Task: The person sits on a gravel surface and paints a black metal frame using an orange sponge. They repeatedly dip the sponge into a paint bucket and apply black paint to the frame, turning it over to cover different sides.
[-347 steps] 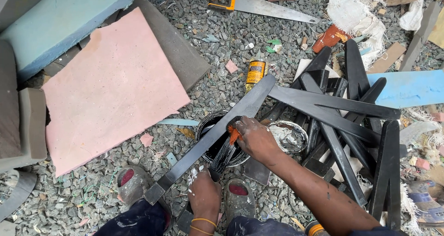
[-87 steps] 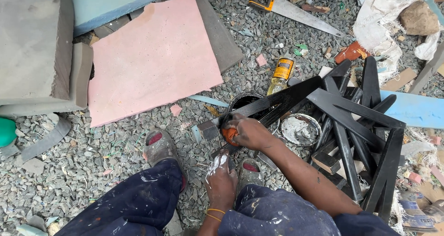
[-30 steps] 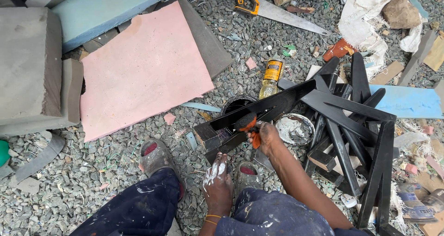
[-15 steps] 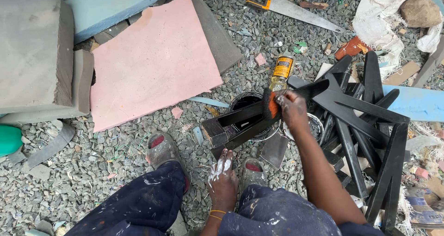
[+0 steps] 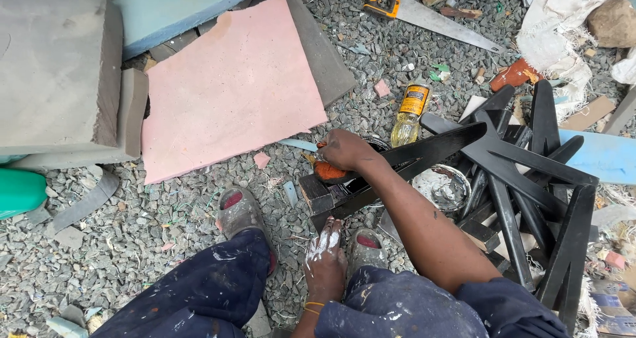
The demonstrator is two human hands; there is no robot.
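Half a second earlier the right hand [image 5: 346, 150] had been up by the bottle; it had since swung back toward the near end of the long black wooden piece [image 5: 391, 169] and now lay over it, fingers curled round an orange-handled brush [image 5: 329, 172] pressed to the wood. The black piece ran slantwise from beside the person's feet up toward the stack of black painted pieces [image 5: 530, 179] on the right, its blunt end nearest the shoes. The left hand [image 5: 324, 258], smeared white, held the lower edge of that piece steady, fingers together and pointing up against it.

Just beyond the right hand stood a small clear plastic bottle [image 5: 409, 116] of yellowish liquid, lying tilted on the gravel, wrapped in a yellow and black label near its neck. A round tin [image 5: 442, 187] with a pale, paint-caked inside sat under the black piece, right of the forearm. A pink foam sheet [image 5: 228, 90] lay flat on the gravel to the upper left, grey foam blocks [image 5: 56, 66] beside it. A handsaw [image 5: 424, 13] with a yellow and black handle lay at the top.
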